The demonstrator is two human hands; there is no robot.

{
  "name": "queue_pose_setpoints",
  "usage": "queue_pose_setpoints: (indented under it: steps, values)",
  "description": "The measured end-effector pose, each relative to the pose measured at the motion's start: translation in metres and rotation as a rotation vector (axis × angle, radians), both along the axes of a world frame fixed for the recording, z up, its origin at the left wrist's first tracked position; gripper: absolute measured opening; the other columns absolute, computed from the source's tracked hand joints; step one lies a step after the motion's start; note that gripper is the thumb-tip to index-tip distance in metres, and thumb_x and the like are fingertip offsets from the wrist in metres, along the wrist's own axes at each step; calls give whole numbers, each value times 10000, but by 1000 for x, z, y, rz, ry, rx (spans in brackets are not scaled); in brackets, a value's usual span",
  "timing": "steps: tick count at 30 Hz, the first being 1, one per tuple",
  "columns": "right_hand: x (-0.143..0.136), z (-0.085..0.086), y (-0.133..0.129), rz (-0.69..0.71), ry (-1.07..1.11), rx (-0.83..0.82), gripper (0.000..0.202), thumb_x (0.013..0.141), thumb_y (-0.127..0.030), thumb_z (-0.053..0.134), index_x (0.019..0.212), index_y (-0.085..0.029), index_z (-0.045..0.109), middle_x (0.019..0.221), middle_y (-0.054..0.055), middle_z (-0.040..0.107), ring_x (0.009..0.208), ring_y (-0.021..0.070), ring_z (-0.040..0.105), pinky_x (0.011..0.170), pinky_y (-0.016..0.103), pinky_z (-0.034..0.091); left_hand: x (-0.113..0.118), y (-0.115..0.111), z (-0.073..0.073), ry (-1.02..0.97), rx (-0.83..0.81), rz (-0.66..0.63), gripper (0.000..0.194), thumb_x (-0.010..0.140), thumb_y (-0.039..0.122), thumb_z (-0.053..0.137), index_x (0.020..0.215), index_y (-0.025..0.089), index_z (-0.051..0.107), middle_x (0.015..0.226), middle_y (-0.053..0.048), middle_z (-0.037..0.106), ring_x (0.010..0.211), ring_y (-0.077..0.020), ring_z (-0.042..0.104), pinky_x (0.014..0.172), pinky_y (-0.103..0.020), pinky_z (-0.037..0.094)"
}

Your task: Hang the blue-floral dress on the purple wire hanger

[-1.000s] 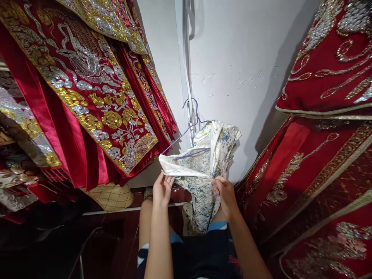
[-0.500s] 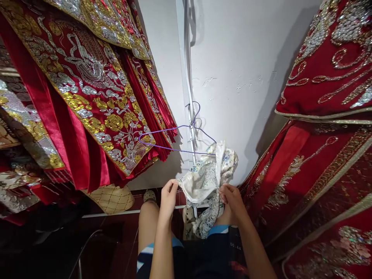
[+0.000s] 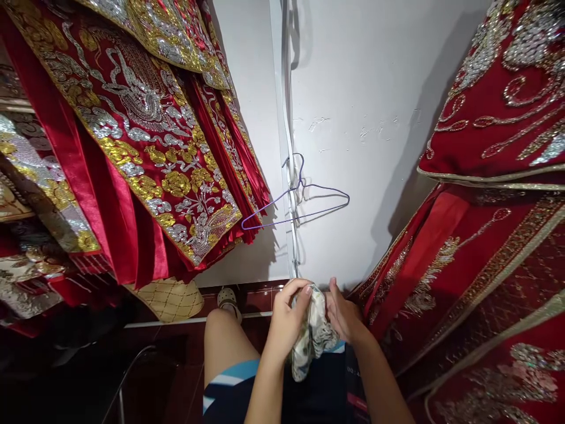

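Observation:
A white floral-print cloth garment (image 3: 315,330), bunched up, hangs over my lap. My left hand (image 3: 289,312) is closed on its top edge, thumb and fingers pinching the fabric. On the garment's right side is my right hand (image 3: 344,315), its fingers stretched out and apart; whether they touch the cloth I cannot tell. Farther forward, a bare purple wire hanger (image 3: 324,186) hangs by its hook from a white upright strip (image 3: 286,118) on the wall.
Red costumes with gold and silver sequins (image 3: 176,182) hang on the left. More red beaded garments (image 3: 481,235) hang close on the right. A white wall (image 3: 353,76) stands ahead. Below are a clog-shod foot (image 3: 228,299) and dark red floor tiles (image 3: 185,353).
The garment has come off the hanger and been drawn down to my lap. The hanger has swung level to the right. My right hand has opened; my left has moved right.

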State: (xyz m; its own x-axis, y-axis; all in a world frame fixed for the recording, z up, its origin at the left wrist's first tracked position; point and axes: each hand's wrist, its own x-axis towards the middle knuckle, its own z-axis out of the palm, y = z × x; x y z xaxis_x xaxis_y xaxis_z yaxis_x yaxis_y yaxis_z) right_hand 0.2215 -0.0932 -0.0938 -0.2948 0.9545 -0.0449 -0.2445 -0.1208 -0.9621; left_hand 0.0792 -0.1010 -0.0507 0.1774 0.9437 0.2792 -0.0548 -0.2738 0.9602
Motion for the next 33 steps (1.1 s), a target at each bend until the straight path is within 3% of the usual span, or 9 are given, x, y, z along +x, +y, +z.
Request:
queue_pose_setpoints:
  steps: [3,6,12,15,18,21,25,29,33]
  values:
    - [-8,3,-9,180,137,-138,689,748,-832,580,960,-197,745,792,104,736,864,318,709,796,436,553,-11,9,-8,1,-39,43,316,912,466,636,849,159,672,805,-29,591,773,-165,504,732,-255,406]
    - [-5,6,-13,256,41,-119,442,623,-500,890,940,-231,740,856,56,762,845,288,716,827,407,556,-23,12,-19,-4,-89,48,354,892,528,640,838,179,617,769,-9,541,726,-158,472,683,-244,400]
    - [22,26,-5,-8,-15,-136,387,597,-347,903,883,-197,689,724,15,716,664,226,680,656,344,565,-29,-18,-56,234,-177,-209,391,957,561,503,988,209,670,973,-76,649,918,-232,563,937,-343,452]
    - [40,49,10,-211,-111,-56,436,586,-357,908,906,-180,671,769,47,727,660,230,673,596,325,545,-36,-31,-80,437,-194,-211,378,939,515,529,819,186,669,888,-77,668,857,-247,566,857,-339,457]
    - [55,73,35,-185,-223,158,366,573,-311,895,832,-164,682,772,60,719,690,234,664,599,305,518,-60,-30,-90,533,-196,-150,378,945,499,503,825,182,670,814,-59,666,794,-246,560,750,-310,441]
    - [61,88,68,-126,-375,448,269,560,-226,848,766,-160,689,729,24,681,686,199,627,625,280,484,-92,-23,-79,539,-163,-77,408,971,520,459,905,186,685,862,-63,681,852,-262,577,782,-301,433]
    - [53,87,113,-325,-458,668,401,598,-156,767,997,-166,720,825,16,689,739,175,613,678,267,477,-114,-24,-48,617,-44,50,457,992,534,426,823,182,664,783,-63,623,816,-250,565,770,-300,413]
    - [36,79,151,-340,-411,690,565,664,-141,674,1229,-161,675,924,27,713,778,166,618,750,285,497,-114,-28,-20,622,73,96,415,980,496,481,750,191,643,769,-68,603,817,-243,566,760,-301,417]
    - [29,74,168,-235,-440,630,350,693,-195,673,1034,-170,750,977,50,740,917,206,659,862,320,502,-115,-26,-4,551,179,176,375,945,449,557,677,197,629,729,-65,603,782,-232,573,723,-293,421]
